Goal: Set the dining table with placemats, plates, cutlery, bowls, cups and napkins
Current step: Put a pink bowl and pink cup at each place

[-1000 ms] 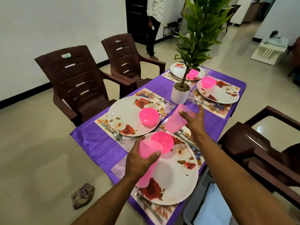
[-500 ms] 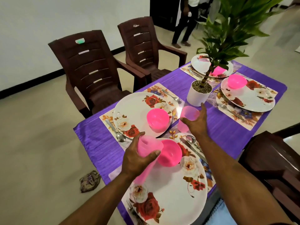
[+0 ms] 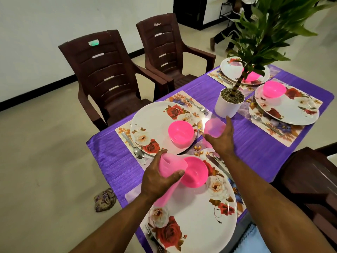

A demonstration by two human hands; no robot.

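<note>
My left hand (image 3: 157, 177) grips a stack of pink cups (image 3: 170, 168) tilted over the near floral plate (image 3: 197, 216), beside its pink bowl (image 3: 195, 172). My right hand (image 3: 221, 137) holds a single pink cup (image 3: 213, 126) upright on the purple tablecloth (image 3: 255, 148), between the near plate and the left plate (image 3: 155, 123). The left plate carries a pink bowl (image 3: 180, 132). Two more plates with pink bowls (image 3: 274, 89) lie at the far end. Floral placemats with spoons, forks and a knife lie under the plates.
A white pot with a tall green plant (image 3: 229, 103) stands mid-table just beyond my right hand. Two brown chairs (image 3: 109, 79) stand on the left, another chair (image 3: 310, 170) on the right. A crumpled cloth (image 3: 104, 199) lies on the floor. A person walks at the back.
My right hand has lowered its pink cup from a tilted hold in the air down onto the tablecloth near the plant pot. The left hand keeps its stack of cups.
</note>
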